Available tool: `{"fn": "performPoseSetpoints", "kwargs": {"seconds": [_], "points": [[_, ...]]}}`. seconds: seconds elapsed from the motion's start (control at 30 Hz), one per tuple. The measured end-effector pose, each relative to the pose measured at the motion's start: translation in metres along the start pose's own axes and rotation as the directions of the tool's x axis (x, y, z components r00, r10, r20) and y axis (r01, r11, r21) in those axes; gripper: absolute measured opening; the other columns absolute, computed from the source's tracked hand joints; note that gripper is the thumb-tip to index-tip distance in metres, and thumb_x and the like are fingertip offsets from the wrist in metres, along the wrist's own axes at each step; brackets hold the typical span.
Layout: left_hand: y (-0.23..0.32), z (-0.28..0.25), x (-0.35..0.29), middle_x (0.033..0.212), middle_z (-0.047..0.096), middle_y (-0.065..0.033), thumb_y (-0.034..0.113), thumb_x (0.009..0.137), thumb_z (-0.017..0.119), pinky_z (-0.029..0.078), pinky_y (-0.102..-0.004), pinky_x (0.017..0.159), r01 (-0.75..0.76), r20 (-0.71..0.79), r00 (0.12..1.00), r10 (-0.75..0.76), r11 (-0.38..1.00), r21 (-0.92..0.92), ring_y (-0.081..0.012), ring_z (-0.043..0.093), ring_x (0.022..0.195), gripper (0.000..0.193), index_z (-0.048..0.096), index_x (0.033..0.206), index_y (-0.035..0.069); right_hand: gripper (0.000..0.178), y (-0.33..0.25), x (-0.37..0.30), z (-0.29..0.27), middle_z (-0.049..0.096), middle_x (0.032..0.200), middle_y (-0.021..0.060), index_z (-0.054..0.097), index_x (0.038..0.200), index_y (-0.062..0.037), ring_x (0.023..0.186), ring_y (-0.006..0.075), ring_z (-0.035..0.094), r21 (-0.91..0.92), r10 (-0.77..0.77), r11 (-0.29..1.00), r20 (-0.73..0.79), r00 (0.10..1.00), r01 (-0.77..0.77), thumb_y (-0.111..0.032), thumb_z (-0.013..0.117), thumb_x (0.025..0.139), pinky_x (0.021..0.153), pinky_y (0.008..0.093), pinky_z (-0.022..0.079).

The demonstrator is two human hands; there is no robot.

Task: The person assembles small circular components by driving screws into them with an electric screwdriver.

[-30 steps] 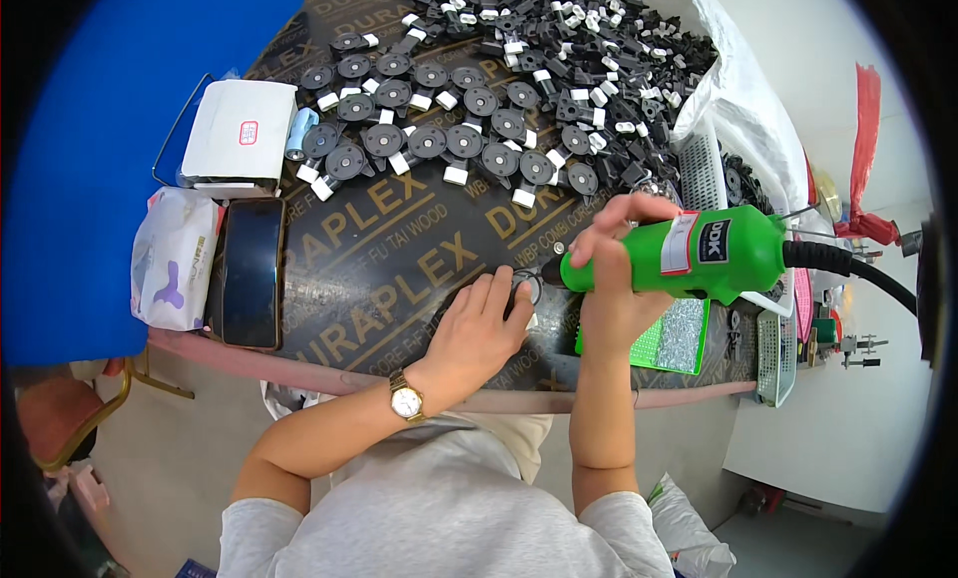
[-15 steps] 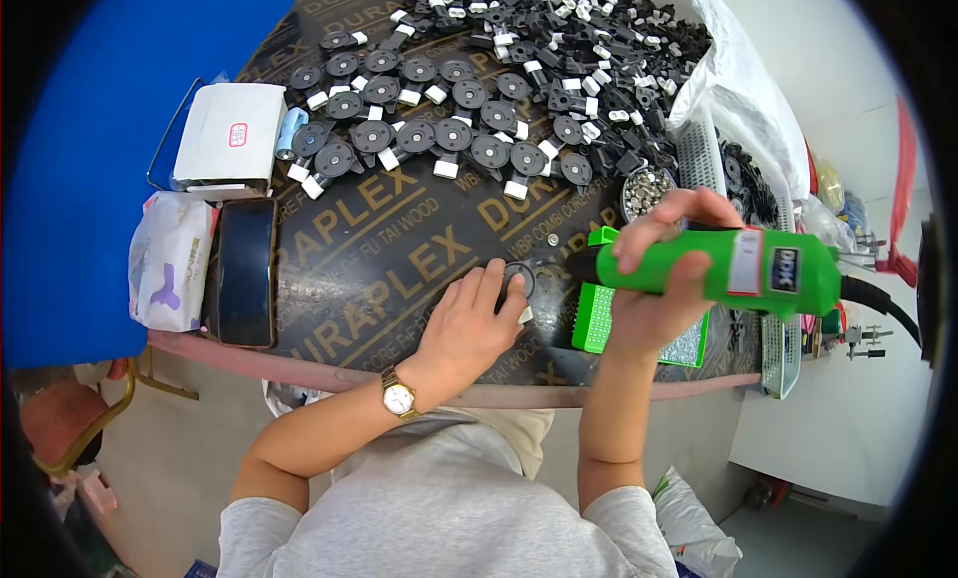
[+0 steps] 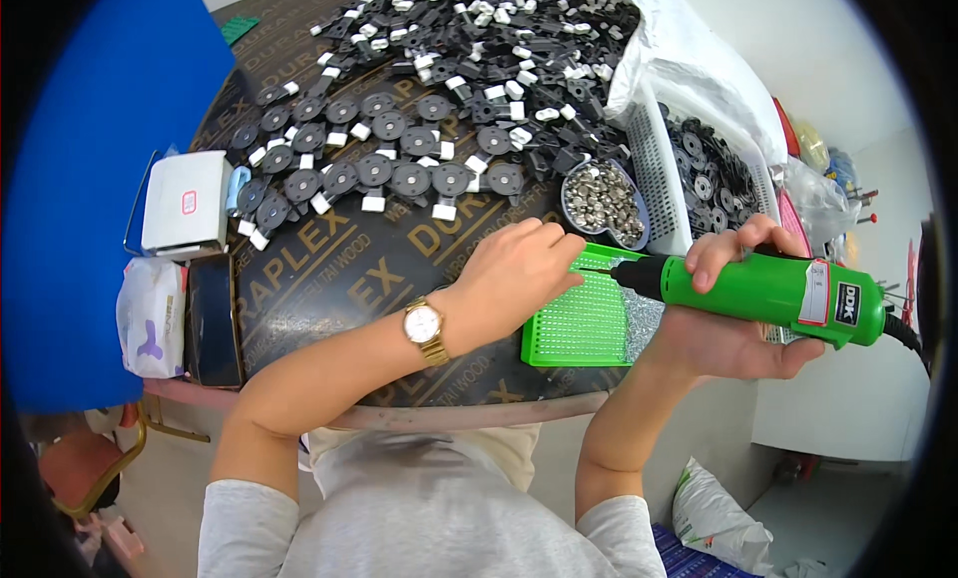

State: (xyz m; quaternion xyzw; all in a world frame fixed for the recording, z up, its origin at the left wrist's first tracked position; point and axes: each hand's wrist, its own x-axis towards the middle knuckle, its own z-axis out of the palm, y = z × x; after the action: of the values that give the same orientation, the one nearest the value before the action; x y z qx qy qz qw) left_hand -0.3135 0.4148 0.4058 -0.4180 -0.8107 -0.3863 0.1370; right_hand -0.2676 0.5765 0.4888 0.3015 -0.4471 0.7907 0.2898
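In my right hand (image 3: 733, 323) lies a green electric screwdriver (image 3: 768, 287), its black nose and thin bit aimed left. My left hand (image 3: 519, 274), a gold watch on its wrist, is closed with thumb and fingers pinched at the bit's tip. What the pinch holds, if anything, is hidden. Under the bit and beside the left fingers sits a green perforated tray (image 3: 577, 328), with small silver screws (image 3: 641, 323) heaped at its right side. Just beyond the hands stands a bowl of small round metal pieces (image 3: 602, 199).
Black disc-shaped parts with white tips (image 3: 374, 169) stand in rows on the dark table, before a large pile of similar black pieces (image 3: 479, 54). A white basket (image 3: 654, 169) of black parts is at right. A white box (image 3: 187, 204) and phone (image 3: 214, 318) lie left.
My left hand has left the black disc part on the table and moved right to the screwdriver's tip over the tray. My right hand still holds the screwdriver. The view has shifted.
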Motion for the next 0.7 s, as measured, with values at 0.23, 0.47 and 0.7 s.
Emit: {"fn": "performPoseSetpoints", "kwargs": {"seconds": [0.23, 0.47, 0.7], "points": [[-0.007, 0.027, 0.035, 0.07, 0.059, -0.0068, 0.017, 0.078, 0.064, 0.049, -0.0365, 0.061, -0.143, 0.079, 0.987, 0.137, 0.986, 0.08, -0.0253, 0.059, 0.069, 0.015, 0.056, 0.072, 0.007, 0.103, -0.012, -0.002, -0.027, 0.052, 0.105, 0.0213, 0.041, 0.124, 0.0038, 0.052, 0.0194, 0.053, -0.207, -0.195, 0.965, -0.144, 0.97, 0.163, -0.084, 0.041, 0.071, 0.048, 0.0276, 0.044], [-0.037, 0.038, 0.062, 0.085, 0.059, -0.012, 0.013, 0.082, 0.06, 0.049, -0.0408, 0.069, 0.017, 0.132, 0.991, -0.039, 0.986, 0.167, -0.0313, 0.059, 0.079, 0.032, 0.055, 0.112, 0.003, 0.1, -0.003, -0.013, -0.02, 0.051, 0.104, 0.0224, 0.035, 0.125, 0.0064, 0.053, 0.0177, 0.056, -0.33, -0.166, 0.938, -0.161, 0.973, 0.105, -0.072, 0.061, 0.068, 0.045, 0.0259, 0.046], [-0.018, -0.027, -0.014, 0.09, 0.056, -0.012, 0.008, 0.08, 0.063, 0.046, -0.0374, 0.074, 0.048, 0.164, 0.984, -0.07, 0.989, 0.137, -0.0296, 0.056, 0.084, 0.047, 0.05, 0.124, 0.005, 0.04, 0.038, -0.034, -0.02, 0.051, 0.081, 0.0136, 0.044, 0.108, -0.002, 0.048, 0.0131, 0.049, -0.457, 0.038, 0.888, -0.042, 0.998, -0.053, -0.028, 0.065, 0.085, 0.042, 0.0241, 0.042]]}}
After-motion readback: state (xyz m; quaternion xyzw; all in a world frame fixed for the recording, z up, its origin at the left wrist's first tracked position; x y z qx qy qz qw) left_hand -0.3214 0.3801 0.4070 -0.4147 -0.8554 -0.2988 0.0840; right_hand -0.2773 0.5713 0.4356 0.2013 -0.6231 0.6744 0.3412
